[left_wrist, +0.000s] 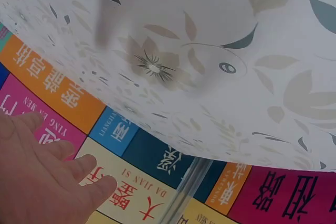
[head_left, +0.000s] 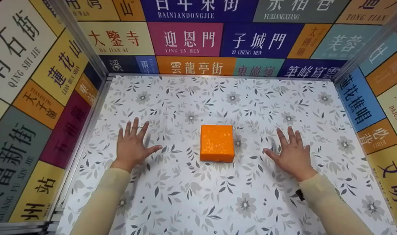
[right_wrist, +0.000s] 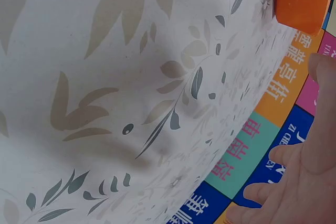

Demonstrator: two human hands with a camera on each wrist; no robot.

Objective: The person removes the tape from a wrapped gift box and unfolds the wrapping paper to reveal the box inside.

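An orange box-shaped block (head_left: 217, 143) with a speckled, shiny top sits near the middle of the table, between the two hands. To its left the left hand (head_left: 132, 145) is spread flat, palm down, fingers straight and apart, holding nothing. On the other side the right hand (head_left: 292, 153) is spread the same way, also without anything in it. Both hands are apart from the block. In the right wrist view, part of the orange block (right_wrist: 302, 1) shows at the upper right, above the right hand (right_wrist: 310, 171). The left wrist view shows the left hand (left_wrist: 52, 177) with no object near it.
A white table covering (head_left: 172, 202) with grey leaves and flowers lies under everything. Colourful panels (head_left: 188, 39) with Chinese place names stand along the back, left and right sides. Metal frame bars (head_left: 87, 42) run up the corners and along the table's edges.
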